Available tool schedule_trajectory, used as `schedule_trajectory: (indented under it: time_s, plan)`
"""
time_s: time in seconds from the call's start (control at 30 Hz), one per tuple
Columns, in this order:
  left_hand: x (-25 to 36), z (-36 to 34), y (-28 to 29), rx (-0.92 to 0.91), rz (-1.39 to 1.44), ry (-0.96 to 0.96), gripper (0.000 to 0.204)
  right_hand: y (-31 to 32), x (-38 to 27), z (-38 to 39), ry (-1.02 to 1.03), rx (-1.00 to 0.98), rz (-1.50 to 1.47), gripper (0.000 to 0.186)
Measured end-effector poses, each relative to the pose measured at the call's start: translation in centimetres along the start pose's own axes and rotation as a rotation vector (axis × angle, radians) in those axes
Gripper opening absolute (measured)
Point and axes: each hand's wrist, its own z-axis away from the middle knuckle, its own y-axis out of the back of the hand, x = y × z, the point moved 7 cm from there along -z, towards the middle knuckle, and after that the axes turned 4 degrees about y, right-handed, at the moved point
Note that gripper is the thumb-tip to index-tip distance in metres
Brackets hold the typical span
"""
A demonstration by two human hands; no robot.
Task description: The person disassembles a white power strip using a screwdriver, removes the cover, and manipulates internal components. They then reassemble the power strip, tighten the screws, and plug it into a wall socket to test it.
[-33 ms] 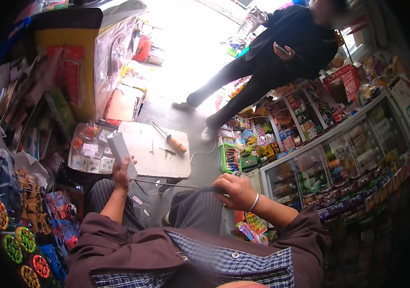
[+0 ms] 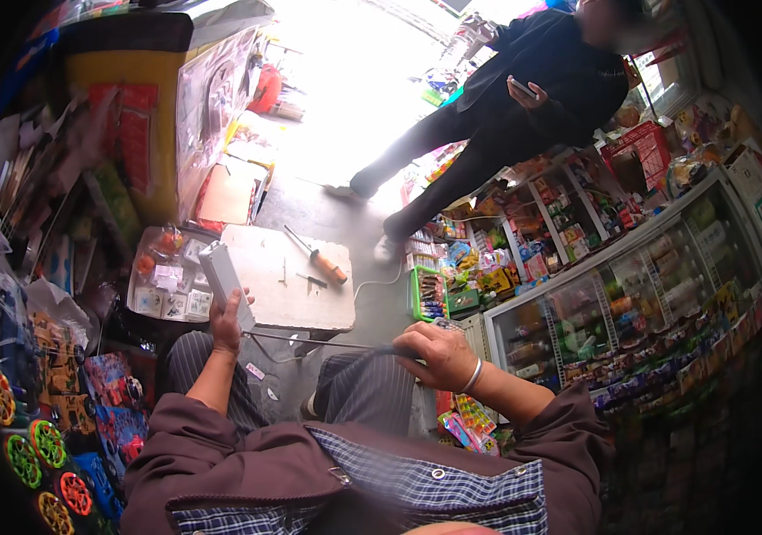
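Note:
My left hand point(image 2: 226, 323) grips a long white block point(image 2: 223, 276), which looks like a power strip, tilted up over the near edge of a small white table point(image 2: 256, 259). My right hand point(image 2: 437, 355) is closed round the dark handle of a long screwdriver point(image 2: 336, 342). Its thin shaft runs left to the lower end of the white block; I cannot make out whether the tip sits in it. A pale cord point(image 2: 287, 358) hangs from that same end. On the table lie an orange-handled screwdriver point(image 2: 328, 267) and a small dark tool point(image 2: 312, 280).
A tray of small boxes point(image 2: 171, 276) adjoins the table's left side. A glass-fronted cabinet point(image 2: 630, 294) with packed goods curves along the right. A person in dark clothes point(image 2: 523, 89) stands beyond, holding a phone. Toy wheels point(image 2: 48, 444) and packages crowd the left. A green basket point(image 2: 428, 293) stands right.

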Motion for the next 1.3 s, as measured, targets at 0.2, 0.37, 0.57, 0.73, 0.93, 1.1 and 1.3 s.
schedule_trajectory:
  time_s: [0.2, 0.37, 0.57, 0.73, 0.93, 1.1, 1.3]
  plan:
    - [0.4, 0.3, -0.3, -0.074, -0.010, -0.034, 0.040, -4.9, 5.1, 2.4, -0.935, -0.258, -1.027, 0.029]
    - [-0.1, -0.1, 0.3, 0.016, 0.018, -0.032, 0.038, -0.9, 0.8, 0.1, -0.034, -0.021, -0.181, 0.025]
    - [0.6, 0.0, 0.4, -0.006, -0.068, -0.061, 0.035, -2.7, 1.4, 0.4, -0.224, -0.102, -0.494, 0.023]
    - [0.9, 0.5, 0.1, -0.067, -0.086, -0.098, 0.037, -6.1, 4.0, 3.0, -0.893, -0.345, -0.992, 0.029]
    - [1.2, 0.0, 0.1, -0.032, -0.090, -0.145, 0.036, -2.3, -1.1, 0.2, -0.008, -0.112, -0.050, 0.030]
    - [1.7, 1.2, -0.3, -0.117, -0.072, -0.097, 0.036, -6.1, 3.1, 2.6, -0.811, -0.354, -0.965, 0.028]
    - [1.9, 1.6, 0.2, -0.133, -0.020, -0.062, 0.032, -9.7, 2.2, 4.8, -1.068, -0.338, -1.491, 0.025]
